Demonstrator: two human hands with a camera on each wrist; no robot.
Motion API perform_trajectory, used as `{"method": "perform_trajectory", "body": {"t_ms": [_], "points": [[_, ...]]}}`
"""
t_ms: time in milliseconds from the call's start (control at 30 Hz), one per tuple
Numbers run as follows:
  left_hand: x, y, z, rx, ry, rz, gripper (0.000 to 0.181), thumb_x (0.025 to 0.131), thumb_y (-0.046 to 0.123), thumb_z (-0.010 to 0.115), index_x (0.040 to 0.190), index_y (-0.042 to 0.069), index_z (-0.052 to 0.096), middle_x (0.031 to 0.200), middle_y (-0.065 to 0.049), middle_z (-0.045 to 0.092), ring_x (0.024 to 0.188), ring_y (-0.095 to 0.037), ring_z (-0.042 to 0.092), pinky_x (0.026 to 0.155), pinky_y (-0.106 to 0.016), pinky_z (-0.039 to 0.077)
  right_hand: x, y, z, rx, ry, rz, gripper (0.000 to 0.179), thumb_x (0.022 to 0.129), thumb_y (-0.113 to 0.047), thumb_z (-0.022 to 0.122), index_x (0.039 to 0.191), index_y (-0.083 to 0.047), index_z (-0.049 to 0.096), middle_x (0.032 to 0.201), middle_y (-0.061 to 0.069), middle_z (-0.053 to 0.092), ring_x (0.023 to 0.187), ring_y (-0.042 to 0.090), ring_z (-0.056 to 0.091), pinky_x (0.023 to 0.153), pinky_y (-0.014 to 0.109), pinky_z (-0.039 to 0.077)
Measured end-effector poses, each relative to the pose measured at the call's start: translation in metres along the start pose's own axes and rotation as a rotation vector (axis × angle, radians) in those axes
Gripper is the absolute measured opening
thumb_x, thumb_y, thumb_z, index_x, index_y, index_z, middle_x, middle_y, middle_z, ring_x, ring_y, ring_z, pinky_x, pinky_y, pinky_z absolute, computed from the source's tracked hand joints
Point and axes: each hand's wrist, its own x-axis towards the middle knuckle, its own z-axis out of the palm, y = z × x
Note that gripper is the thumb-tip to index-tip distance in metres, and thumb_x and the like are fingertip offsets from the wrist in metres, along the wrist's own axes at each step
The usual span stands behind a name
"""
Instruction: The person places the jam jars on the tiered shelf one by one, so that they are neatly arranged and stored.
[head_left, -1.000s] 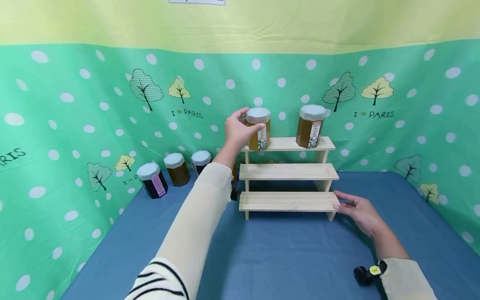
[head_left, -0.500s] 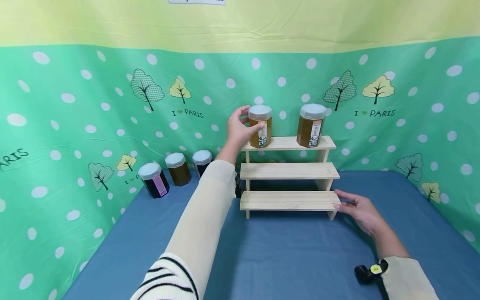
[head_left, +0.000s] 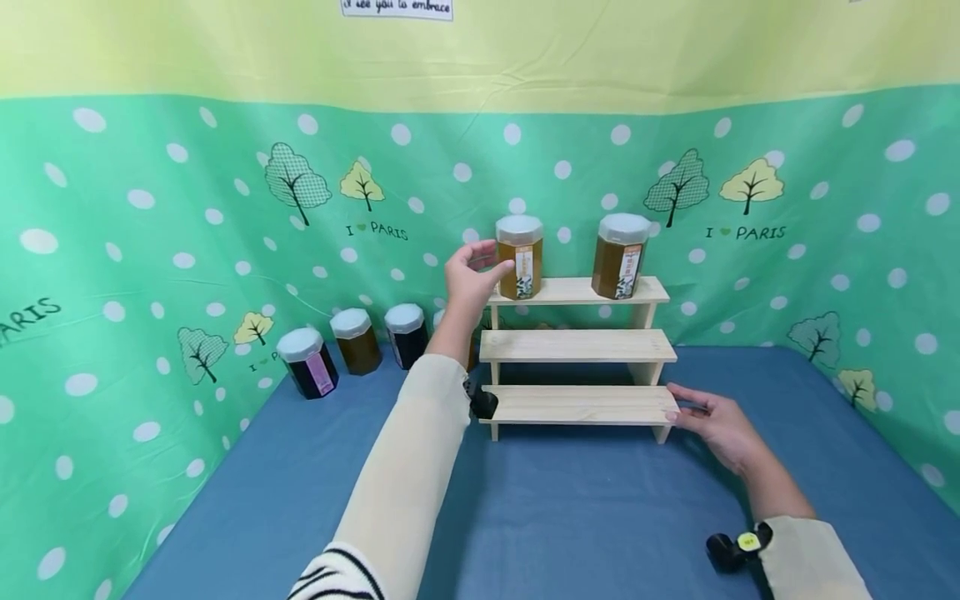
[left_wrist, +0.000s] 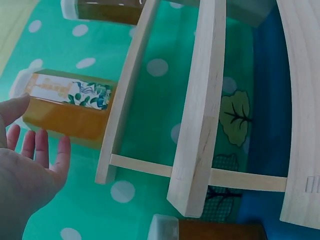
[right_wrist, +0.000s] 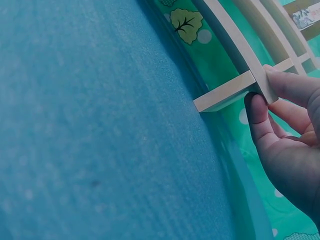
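My left hand (head_left: 468,279) hangs open beside the white-lidded amber honey jar (head_left: 519,257); my right hand (head_left: 712,421) pinches the three-tier pale wooden rack (head_left: 577,345) on blue cloth (head_left: 585,517), against a green dotted backdrop (head_left: 150,233).

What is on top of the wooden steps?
Two honey jars with white lids stand on the top step. The two lower steps show only bare wood. Behind the shelf, a left hand partly covers another jar.

Behind the left hand (head_left: 471,279) and its forearm, a fourth floor jar (head_left: 442,321) almost wholly hidden. Labels on the two shelf jars (head_left: 519,257) beside that hand too small to read. Right hand (right_wrist: 290,145) cut off by the right wrist view's edge.
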Motion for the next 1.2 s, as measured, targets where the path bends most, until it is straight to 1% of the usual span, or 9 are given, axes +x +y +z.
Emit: {"method": "perform_trajectory", "body": {"t_ms": [167, 333, 433, 567, 633, 767, 867, 1067, 1200], "points": [[-0.011, 0.000, -0.007, -0.003, -0.018, 0.039, 0.037, 0.083, 0.008, 0.078, 0.117, 0.003, 0.065, 0.116, -0.011, 0.064, 0.103, -0.021, 0.062, 0.085, -0.032, 0.053, -0.001, -0.001, 0.001, 0.005, 0.001, 0.001, 0.073, 0.091, -0.023, 0.071, 0.149, 0.003, 0.034, 0.147, 0.034, 0.034, 0.101, 0.005, 0.060, 0.083, 0.016, 0.048], [-0.022, 0.000, -0.015, 0.008, -0.057, 0.135, 0.038, 0.084, 0.008, 0.077, 0.118, -0.004, 0.063, 0.118, -0.021, 0.062, 0.098, -0.023, 0.060, 0.089, -0.035, 0.052, -0.001, -0.001, 0.001, 0.008, 0.005, 0.002, 0.073, 0.092, -0.024, 0.071, 0.149, 0.002, 0.034, 0.148, 0.033, 0.032, 0.100, 0.003, 0.059, 0.082, 0.015, 0.048], [-0.028, 0.001, -0.020, 0.018, -0.074, 0.193, 0.034, 0.085, 0.012, 0.076, 0.114, -0.003, 0.065, 0.113, -0.018, 0.063, 0.095, -0.023, 0.059, 0.090, -0.040, 0.051, -0.001, -0.001, 0.002, 0.009, 0.006, 0.000, 0.072, 0.092, -0.023, 0.071, 0.148, 0.003, 0.034, 0.148, 0.033, 0.032, 0.100, 0.003, 0.059, 0.083, 0.016, 0.048], [-0.037, 0.003, -0.029, 0.061, -0.107, 0.231, 0.029, 0.086, 0.018, 0.076, 0.109, 0.002, 0.067, 0.106, -0.009, 0.062, 0.093, -0.021, 0.058, 0.089, -0.044, 0.050, -0.001, -0.001, 0.002, 0.001, 0.008, 0.005, 0.072, 0.092, -0.023, 0.070, 0.148, 0.003, 0.034, 0.148, 0.033, 0.033, 0.101, 0.004, 0.059, 0.082, 0.016, 0.048], [-0.041, 0.004, -0.033, 0.082, -0.127, 0.236, 0.028, 0.087, 0.019, 0.076, 0.109, 0.002, 0.068, 0.107, -0.008, 0.060, 0.094, -0.022, 0.057, 0.088, -0.045, 0.050, -0.001, 0.000, 0.002, 0.000, 0.009, 0.008, 0.072, 0.092, -0.023, 0.070, 0.148, 0.003, 0.034, 0.148, 0.033, 0.033, 0.101, 0.005, 0.060, 0.082, 0.016, 0.048], [-0.046, 0.004, -0.043, 0.109, -0.161, 0.244, 0.028, 0.087, 0.017, 0.075, 0.110, 0.002, 0.068, 0.112, -0.016, 0.057, 0.097, -0.028, 0.056, 0.087, -0.046, 0.049, -0.001, -0.001, 0.002, -0.003, 0.007, 0.008, 0.072, 0.092, -0.023, 0.071, 0.148, 0.003, 0.035, 0.147, 0.033, 0.034, 0.102, 0.006, 0.060, 0.082, 0.016, 0.048], [-0.050, 0.004, -0.049, 0.148, -0.185, 0.251, 0.031, 0.087, 0.017, 0.075, 0.113, 0.002, 0.067, 0.115, -0.017, 0.055, 0.098, -0.030, 0.056, 0.086, -0.046, 0.050, -0.001, -0.001, 0.001, -0.009, 0.007, 0.011, 0.073, 0.092, -0.025, 0.071, 0.149, 0.002, 0.034, 0.148, 0.033, 0.033, 0.102, 0.006, 0.060, 0.083, 0.017, 0.049], [-0.058, 0.001, -0.062, 0.251, -0.239, 0.236, 0.037, 0.086, 0.022, 0.076, 0.118, 0.007, 0.066, 0.120, -0.007, 0.053, 0.105, -0.029, 0.055, 0.088, -0.045, 0.051, -0.002, -0.001, 0.001, -0.018, 0.008, 0.009, 0.073, 0.092, -0.027, 0.070, 0.149, 0.001, 0.034, 0.148, 0.032, 0.033, 0.101, 0.005, 0.060, 0.084, 0.017, 0.049], [-0.063, -0.002, -0.073, 0.307, -0.281, 0.235, 0.043, 0.085, 0.024, 0.077, 0.123, 0.007, 0.064, 0.124, -0.006, 0.050, 0.109, -0.028, 0.054, 0.089, -0.045, 0.051, -0.001, 0.001, 0.001, -0.004, 0.001, -0.013, 0.072, 0.092, -0.024, 0.070, 0.148, 0.003, 0.034, 0.147, 0.034, 0.034, 0.099, 0.001, 0.060, 0.082, 0.016, 0.048]]}}
